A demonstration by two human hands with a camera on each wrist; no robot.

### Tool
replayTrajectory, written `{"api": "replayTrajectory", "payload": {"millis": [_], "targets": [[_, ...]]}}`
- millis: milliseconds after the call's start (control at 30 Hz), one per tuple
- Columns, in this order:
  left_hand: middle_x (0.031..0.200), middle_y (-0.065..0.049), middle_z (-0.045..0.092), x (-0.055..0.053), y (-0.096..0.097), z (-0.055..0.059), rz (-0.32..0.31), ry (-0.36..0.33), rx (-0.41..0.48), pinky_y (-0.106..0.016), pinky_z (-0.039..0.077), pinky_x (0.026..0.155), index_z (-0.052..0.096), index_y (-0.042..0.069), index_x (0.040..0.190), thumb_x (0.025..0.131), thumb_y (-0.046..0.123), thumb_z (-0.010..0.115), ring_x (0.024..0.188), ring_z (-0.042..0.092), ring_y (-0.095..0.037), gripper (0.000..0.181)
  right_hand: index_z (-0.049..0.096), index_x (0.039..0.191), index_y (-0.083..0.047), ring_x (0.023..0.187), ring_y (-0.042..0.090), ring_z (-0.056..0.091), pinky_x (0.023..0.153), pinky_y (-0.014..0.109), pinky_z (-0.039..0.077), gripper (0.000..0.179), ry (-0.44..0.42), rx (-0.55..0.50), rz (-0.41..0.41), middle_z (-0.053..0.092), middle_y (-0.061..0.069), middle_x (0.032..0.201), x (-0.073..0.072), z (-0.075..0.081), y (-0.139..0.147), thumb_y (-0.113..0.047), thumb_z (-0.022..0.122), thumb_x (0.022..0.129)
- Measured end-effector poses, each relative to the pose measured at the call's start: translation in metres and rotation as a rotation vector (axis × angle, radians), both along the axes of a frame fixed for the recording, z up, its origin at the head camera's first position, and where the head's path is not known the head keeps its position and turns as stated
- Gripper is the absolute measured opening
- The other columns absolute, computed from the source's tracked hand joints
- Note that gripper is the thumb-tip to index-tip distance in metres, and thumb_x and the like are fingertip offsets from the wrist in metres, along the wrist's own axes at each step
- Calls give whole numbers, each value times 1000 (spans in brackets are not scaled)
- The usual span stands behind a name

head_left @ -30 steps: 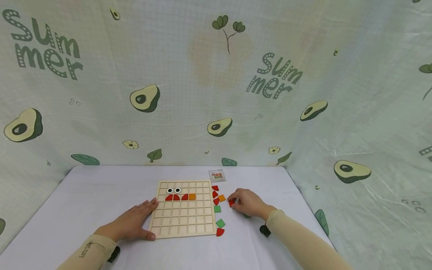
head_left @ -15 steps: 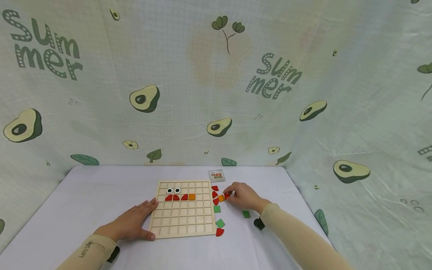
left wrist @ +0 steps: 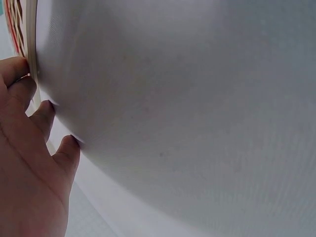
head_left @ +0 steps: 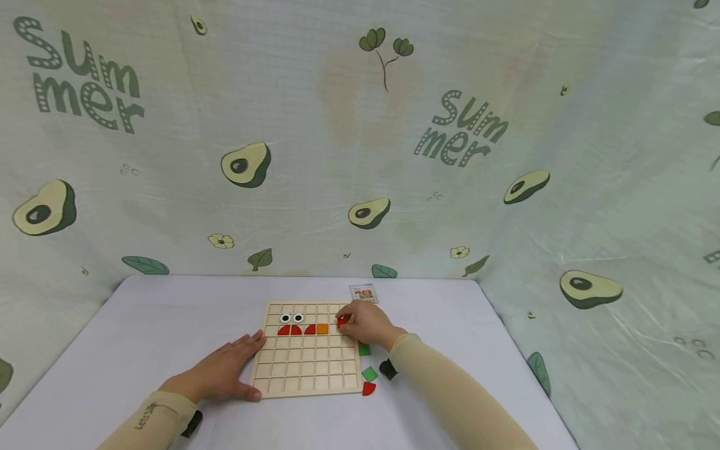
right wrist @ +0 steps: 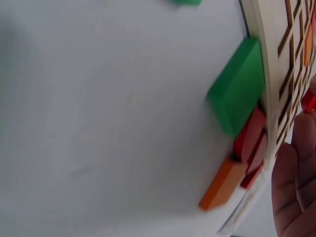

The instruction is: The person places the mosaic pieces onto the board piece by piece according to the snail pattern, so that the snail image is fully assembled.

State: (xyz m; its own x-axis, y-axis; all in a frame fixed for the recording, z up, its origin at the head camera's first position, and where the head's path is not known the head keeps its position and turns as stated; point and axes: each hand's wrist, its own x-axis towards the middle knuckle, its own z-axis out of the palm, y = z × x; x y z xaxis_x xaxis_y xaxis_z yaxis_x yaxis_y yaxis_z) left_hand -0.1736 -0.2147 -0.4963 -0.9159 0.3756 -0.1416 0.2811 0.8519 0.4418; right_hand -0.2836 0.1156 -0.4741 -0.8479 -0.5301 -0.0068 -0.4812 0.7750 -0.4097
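Note:
My right hand (head_left: 371, 326) pinches a small red piece (head_left: 342, 322) over the upper right cells of the wooden grid board (head_left: 305, 366). In the right wrist view, that red piece (right wrist: 308, 100) shows at the fingertips, its shape partly covered. My left hand (head_left: 219, 370) lies along the board's left edge, fingers spread and thumb at the near corner. Set in the board are two round eye pieces (head_left: 298, 318), with red quarter-circles (head_left: 284, 330) and an orange square (head_left: 322, 329) in the row below.
Right of the board lie green squares (head_left: 369, 374) and a red quarter-circle (head_left: 368, 389). More red pieces (right wrist: 251, 133) and an orange piece (right wrist: 223, 184) lie along that side, mostly hidden by my right hand in the head view. A picture card (head_left: 365, 291) lies beyond the board.
My right hand has moved left with the red piece, from beside the loose orange square to over the board. The left hand keeps its place at the board's edge.

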Motion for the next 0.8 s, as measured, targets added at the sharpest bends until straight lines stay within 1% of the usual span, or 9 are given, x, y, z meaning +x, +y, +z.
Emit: {"api": "replayTrajectory", "payload": {"millis": [100,267,433,567,800], "targets": [[160,-15,31,0,1,1,-1,2,-1,-62,23,115,40,1,151,61,60,87,144,28,-42,117,76,113,-18,81,6,55,72,23,50,24,37,38,20,64,-12,92,0,-5,-9,-22,74,89],[159,-14,31,-1,1,0,-5,13,-3,-62,23,115,40,2,151,61,61,87,144,28,-42,117,76,110,-19,77,6,54,68,22,49,22,83,79,25,62,-12,88,3,-9,-15,-24,74,90],[159,-14,31,-2,1,-2,-6,15,-4,-62,23,115,40,2,151,61,61,86,144,28,-42,118,75,113,-19,76,7,53,67,22,49,24,91,97,17,61,-11,88,5,-10,-18,-22,72,89],[159,-15,32,-1,0,-1,-12,18,-2,-62,24,114,40,2,151,61,62,86,144,28,-42,118,75,113,-18,77,6,54,69,23,50,25,90,89,21,63,-10,89,6,-10,-18,-20,73,88],[159,-16,32,-1,-1,-1,-15,20,3,-64,24,113,40,1,150,60,61,86,143,29,-43,118,74,114,-18,80,5,55,72,23,52,26,92,88,35,64,-11,93,9,-9,-16,-24,75,89]]}}
